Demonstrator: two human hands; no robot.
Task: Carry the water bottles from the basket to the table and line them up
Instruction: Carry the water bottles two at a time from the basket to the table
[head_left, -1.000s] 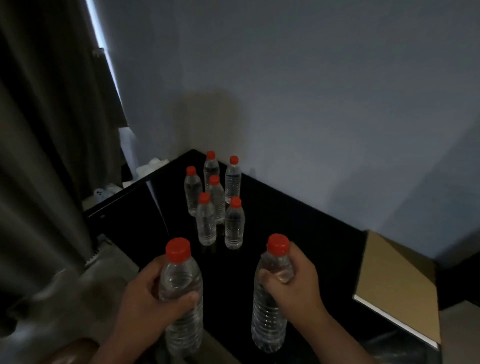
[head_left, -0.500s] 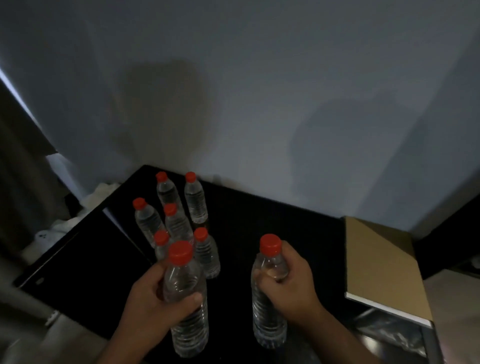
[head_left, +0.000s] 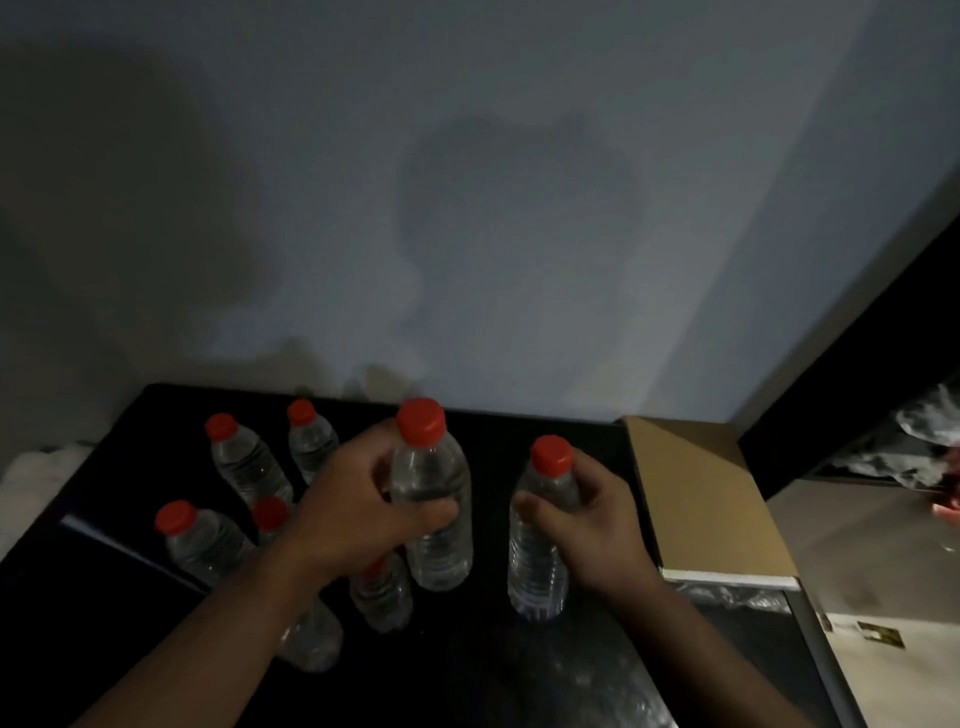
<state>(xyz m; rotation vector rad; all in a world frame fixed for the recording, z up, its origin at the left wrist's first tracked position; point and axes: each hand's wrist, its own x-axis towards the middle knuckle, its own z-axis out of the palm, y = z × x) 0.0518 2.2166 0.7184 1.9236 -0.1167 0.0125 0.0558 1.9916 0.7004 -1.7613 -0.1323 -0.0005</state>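
Observation:
My left hand grips a clear water bottle with a red cap, held upright over the black table. My right hand holds a second red-capped bottle, upright, its base low over or on the table to the right of the first. Several more red-capped bottles stand on the table to the left, among them one at the back left and one at the front left. My left forearm hides parts of two others. The basket is out of view.
A tan cardboard box lies on the table's right end, close to my right hand. The grey wall runs right behind the table. A crinkled plastic sheet lies at the front right. White cloth sits left of the table.
My view has swung right and closer to the table. Both hands have carried their bottles forward over the table; the left bottle now sits right of the standing group.

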